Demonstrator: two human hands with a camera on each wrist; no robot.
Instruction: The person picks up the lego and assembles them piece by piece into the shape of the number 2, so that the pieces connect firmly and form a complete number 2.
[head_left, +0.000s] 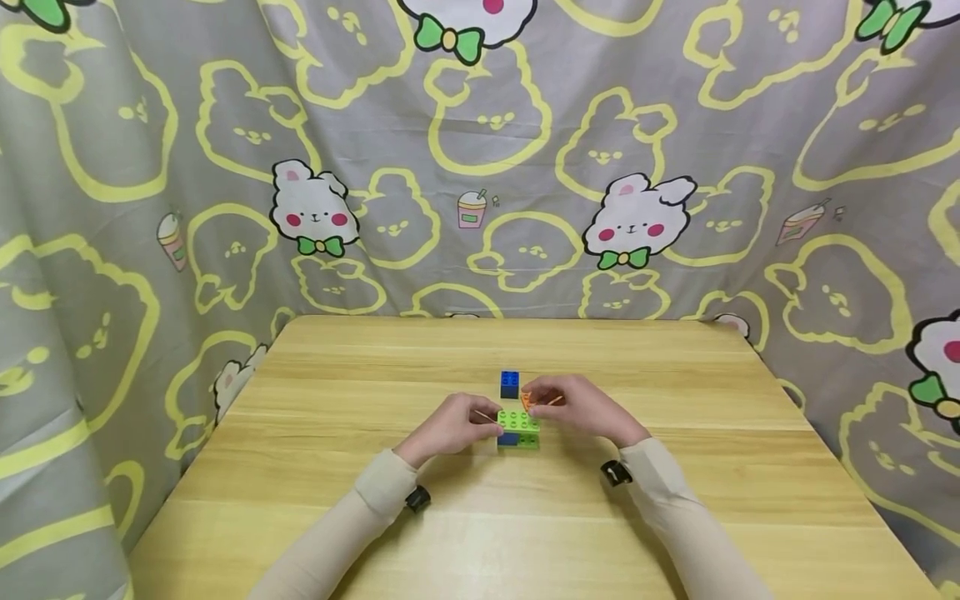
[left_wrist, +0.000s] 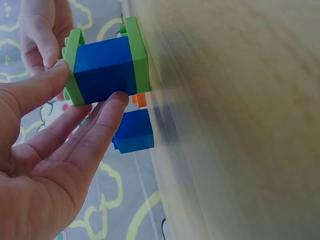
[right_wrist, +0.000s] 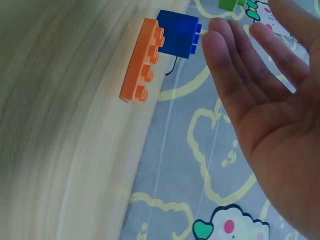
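In front of me is a small toy-brick stack: a light green studded brick (head_left: 517, 419) on top, a blue brick (left_wrist: 106, 69) below it at the left end, and a lower green brick (left_wrist: 137, 55) at the bottom. My left hand (head_left: 448, 429) holds the stack's left end, the thumb at the top green brick and a fingertip at the blue one. Just behind the stack, my right hand (head_left: 576, 407) hovers with relaxed fingers over an orange brick (right_wrist: 134, 65), which lies on the table. The right wrist view shows nothing in that hand (right_wrist: 277, 112).
A separate blue brick (head_left: 510, 384) stands behind the stack, close to the orange brick. The wooden table (head_left: 360, 367) ends at a grey patterned curtain (head_left: 405, 275) at the back and sides. Dark wrist cameras sit under both sleeves.
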